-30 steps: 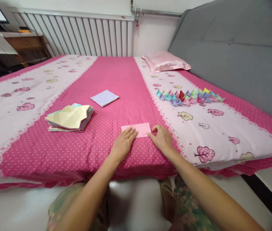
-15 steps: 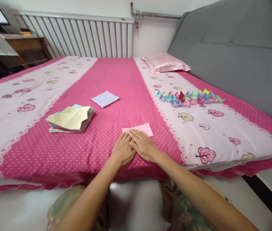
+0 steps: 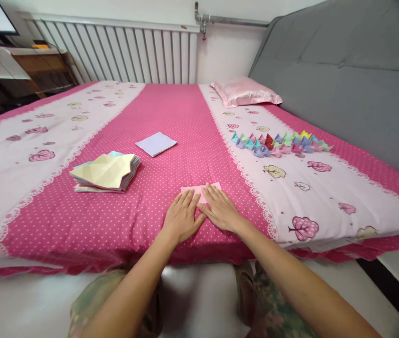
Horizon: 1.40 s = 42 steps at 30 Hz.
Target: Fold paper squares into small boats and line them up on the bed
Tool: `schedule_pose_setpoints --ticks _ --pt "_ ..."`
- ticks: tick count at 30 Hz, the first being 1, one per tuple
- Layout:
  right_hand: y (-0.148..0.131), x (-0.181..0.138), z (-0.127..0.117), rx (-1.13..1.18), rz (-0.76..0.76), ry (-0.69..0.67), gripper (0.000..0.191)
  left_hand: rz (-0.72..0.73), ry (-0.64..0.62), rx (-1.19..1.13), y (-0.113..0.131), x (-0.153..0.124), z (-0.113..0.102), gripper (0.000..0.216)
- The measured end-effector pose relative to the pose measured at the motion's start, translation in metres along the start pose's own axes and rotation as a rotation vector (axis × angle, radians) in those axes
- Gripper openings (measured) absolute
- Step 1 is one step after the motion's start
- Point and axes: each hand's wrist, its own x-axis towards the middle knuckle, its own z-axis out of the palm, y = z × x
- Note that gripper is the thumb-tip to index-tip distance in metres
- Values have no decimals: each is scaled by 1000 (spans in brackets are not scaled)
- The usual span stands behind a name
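Note:
A pink sheet of paper [image 3: 199, 189], apparently folded into a narrow rectangle, lies on the bed's near side. My left hand [image 3: 182, 217] rests flat over its left part, fingers stretched out. Over the right part lies my right hand [image 3: 219, 206], also flat with its fingers extended. The thumbs meet or nearly meet just below the paper. Both palms face down and hide the paper's lower edge. To the left is a stack of creased papers [image 3: 105, 171], pale yellow on top. Beyond it sits a neat pile of lavender square paper [image 3: 156, 143].
Several small folded paper boats [image 3: 277, 144] in many colours stand in rows at the right. A pink pillow [image 3: 245, 91] lies at the back, beside the grey headboard [image 3: 343, 61]. A white radiator [image 3: 132, 51] lines the wall behind the bed [image 3: 171, 108].
My hands have moved apart along the pink paper: the right one slid right, the left no longer lies partly under it. More of the paper's middle shows between them.

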Motion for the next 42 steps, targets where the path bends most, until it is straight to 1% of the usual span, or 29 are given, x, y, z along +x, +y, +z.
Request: schedule_pose_setpoints --ticks 9,15,19,26,31,36,38,42 --pt "8 -5 -5 -47 105 -21 86 -169 -23 49 -5 -5 -6 88" --pt "18 -7 -8 -57 148 -31 92 -228 -16 64 -8 -9 -9 90" --pt "22 -8 -11 -61 175 -36 93 -229 5 68 -10 -11 -8 89" --pt "30 -14 -15 -37 199 43 85 -227 47 82 -10 -16 -6 87" --pt "37 -16 -14 -15 162 116 80 -230 58 80 -10 -17 -4 86" --pt "37 -14 -12 12 132 220 81 -235 61 80 -11 -16 -3 84" --pt "36 -14 -13 20 105 230 77 -233 65 80 -11 -16 -3 84" --pt "37 -15 -15 3 84 192 63 -231 65 86 -10 -16 -3 84"
